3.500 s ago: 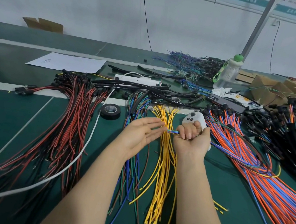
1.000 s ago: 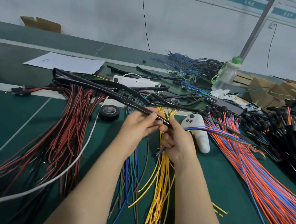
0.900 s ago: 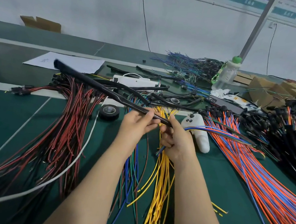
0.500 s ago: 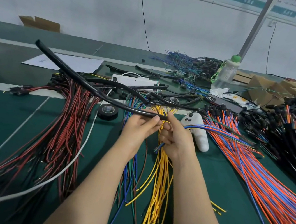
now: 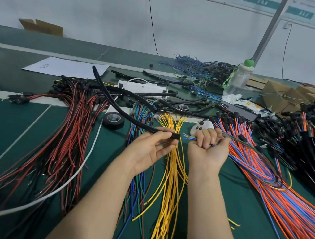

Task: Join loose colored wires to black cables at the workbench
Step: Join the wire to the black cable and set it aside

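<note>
My left hand (image 5: 149,150) pinches a long black cable (image 5: 118,108) near its open end, which points right at mid-bench. The cable arcs up and back to the left over the red and black wires. My right hand (image 5: 207,148) is fisted round a small bunch of coloured wires (image 5: 188,138); their tips stick out left, a short gap from the cable's end. The bunch trails right over the orange and blue pile (image 5: 265,173). Yellow wires (image 5: 170,181) lie on the green bench beneath both hands.
Red and black wires (image 5: 66,139) fan out at left, with a black tape roll (image 5: 113,120) beside them. A white handheld device (image 5: 202,125) lies behind my right hand. Black connector harnesses (image 5: 313,144) crowd the right; a power strip (image 5: 142,87), bottle (image 5: 237,79) and cardboard boxes sit behind.
My hands, which met at the cable end, have drawn slightly apart. The cable's far end swung up and right. My right hand turned palm-up with the wire tips exposed.
</note>
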### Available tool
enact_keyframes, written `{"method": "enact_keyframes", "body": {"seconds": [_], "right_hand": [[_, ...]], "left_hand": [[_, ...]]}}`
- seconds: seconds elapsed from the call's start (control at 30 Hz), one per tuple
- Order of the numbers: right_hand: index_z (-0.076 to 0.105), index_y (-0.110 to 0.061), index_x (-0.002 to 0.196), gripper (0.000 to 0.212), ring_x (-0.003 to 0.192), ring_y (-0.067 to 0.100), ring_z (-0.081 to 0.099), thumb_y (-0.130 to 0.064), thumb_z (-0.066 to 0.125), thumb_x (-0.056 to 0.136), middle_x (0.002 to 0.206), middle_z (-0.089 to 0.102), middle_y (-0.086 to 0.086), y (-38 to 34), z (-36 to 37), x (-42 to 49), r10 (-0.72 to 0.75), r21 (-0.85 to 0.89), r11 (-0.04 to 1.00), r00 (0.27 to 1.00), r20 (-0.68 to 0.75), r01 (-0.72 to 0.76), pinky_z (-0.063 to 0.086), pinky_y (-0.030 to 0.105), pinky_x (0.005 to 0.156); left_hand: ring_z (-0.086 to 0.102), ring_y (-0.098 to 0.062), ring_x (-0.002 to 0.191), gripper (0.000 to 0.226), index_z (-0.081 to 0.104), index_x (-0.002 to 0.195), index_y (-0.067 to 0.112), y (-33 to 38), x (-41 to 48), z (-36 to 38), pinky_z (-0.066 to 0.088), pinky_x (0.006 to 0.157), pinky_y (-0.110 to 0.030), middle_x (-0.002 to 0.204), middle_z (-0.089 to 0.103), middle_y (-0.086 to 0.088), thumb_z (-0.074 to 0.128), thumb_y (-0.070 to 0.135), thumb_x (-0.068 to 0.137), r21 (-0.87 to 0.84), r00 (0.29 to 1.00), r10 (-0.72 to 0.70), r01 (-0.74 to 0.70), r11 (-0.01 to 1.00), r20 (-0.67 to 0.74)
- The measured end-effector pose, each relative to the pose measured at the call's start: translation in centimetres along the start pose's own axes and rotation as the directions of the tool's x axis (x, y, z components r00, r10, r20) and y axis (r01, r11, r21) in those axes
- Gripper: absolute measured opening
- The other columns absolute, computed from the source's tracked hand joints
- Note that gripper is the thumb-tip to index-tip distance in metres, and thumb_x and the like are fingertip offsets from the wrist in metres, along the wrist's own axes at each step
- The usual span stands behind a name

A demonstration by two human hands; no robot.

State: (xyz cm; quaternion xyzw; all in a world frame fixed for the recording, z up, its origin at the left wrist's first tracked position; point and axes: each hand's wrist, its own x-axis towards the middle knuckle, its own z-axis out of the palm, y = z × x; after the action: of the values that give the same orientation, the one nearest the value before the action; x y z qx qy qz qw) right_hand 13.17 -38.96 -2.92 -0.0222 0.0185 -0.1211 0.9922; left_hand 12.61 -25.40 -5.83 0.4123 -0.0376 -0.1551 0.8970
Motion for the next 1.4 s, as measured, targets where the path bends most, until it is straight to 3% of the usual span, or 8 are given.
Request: {"method": "enact_keyframes", "body": {"seconds": [0.1, 0.27, 0.6, 0.73, 0.9, 1.4], "right_hand": [[0.043, -0.013, 0.066, 0.05, 0.028, 0.008, 0.021, -0.041, 0.025, 0.104, 0.042, 0.028, -0.005, 0.11, -0.12, 0.07, 0.009, -0.026, 1.0, 1.0, 0.0, -0.009, 0.016, 0.018, 0.029], [0.042, -0.014, 0.066, 0.052, 0.028, 0.007, 0.02, -0.045, 0.025, 0.103, 0.04, 0.027, -0.006, 0.24, -0.22, 0.12, 0.041, -0.047, 0.998, 0.999, -0.011, -0.041, 0.016, 0.018, 0.029], [0.043, -0.014, 0.066, 0.052, 0.027, 0.007, 0.02, -0.046, 0.026, 0.103, 0.04, 0.028, -0.006, 0.06, -0.24, 0.06, 0.073, -0.056, 0.996, 0.997, -0.033, -0.075, 0.017, 0.018, 0.027], [0.042, -0.014, 0.065, 0.052, 0.027, 0.006, 0.02, -0.046, 0.026, 0.103, 0.039, 0.028, -0.006, 0.02, -0.24, 0.18, 0.078, -0.07, 0.994, 0.997, -0.025, -0.079, 0.016, 0.018, 0.028], [0.043, -0.014, 0.066, 0.053, 0.027, 0.006, 0.02, -0.047, 0.025, 0.103, 0.04, 0.028, -0.006, -0.05, -0.17, 0.18, 0.079, -0.071, 0.994, 0.997, -0.016, -0.08, 0.016, 0.017, 0.027], [0.044, -0.014, 0.067, 0.052, 0.027, 0.006, 0.02, -0.048, 0.024, 0.103, 0.039, 0.028, -0.006, 0.14, 0.17, -0.08, 0.061, -0.074, 0.995, 0.998, -0.005, -0.062, 0.016, 0.017, 0.028]], "left_hand": [[0.071, -0.015, 0.076, 0.016, 0.072, 0.089, 0.006, -0.04, -0.06, 0.02, 0.056, 0.062, -0.018, 0.087, 0.072, -0.014, 0.066, 0.01, 0.075, -0.017, 0.999, -0.035, 0.036, 0.999, 0.03], [0.071, -0.015, 0.077, 0.029, 0.064, 0.102, 0.002, 0.0, -0.1, -0.05, 0.057, 0.063, -0.019, 0.088, 0.072, -0.013, 0.067, 0.012, 0.075, -0.036, 0.997, -0.056, 0.058, 0.998, 0.048], [0.07, -0.014, 0.072, 0.029, 0.063, 0.098, 0.002, -0.06, -0.28, -0.06, 0.056, 0.061, -0.019, 0.084, 0.072, -0.012, 0.069, 0.014, 0.073, 0.035, 0.994, -0.1, 0.098, 0.995, 0.052], [0.07, -0.012, 0.068, 0.014, 0.074, 0.081, 0.005, 0.02, -0.38, -0.1, 0.056, 0.057, -0.017, 0.079, 0.072, -0.011, 0.069, 0.014, 0.072, 0.025, 0.989, -0.132, 0.131, 0.991, 0.071], [0.069, -0.01, 0.066, 0.012, 0.077, 0.073, 0.008, 0.19, -0.55, 0.09, 0.055, 0.056, -0.015, 0.076, 0.071, -0.009, 0.068, 0.015, 0.073, 0.008, 0.982, -0.172, 0.172, 0.985, 0.085], [0.07, -0.011, 0.07, 0.016, 0.076, 0.08, 0.005, 0.16, -0.4, -0.05, 0.056, 0.057, -0.017, 0.081, 0.071, -0.011, 0.073, 0.018, 0.072, -0.077, 0.977, -0.186, 0.194, 0.978, 0.101]]}}
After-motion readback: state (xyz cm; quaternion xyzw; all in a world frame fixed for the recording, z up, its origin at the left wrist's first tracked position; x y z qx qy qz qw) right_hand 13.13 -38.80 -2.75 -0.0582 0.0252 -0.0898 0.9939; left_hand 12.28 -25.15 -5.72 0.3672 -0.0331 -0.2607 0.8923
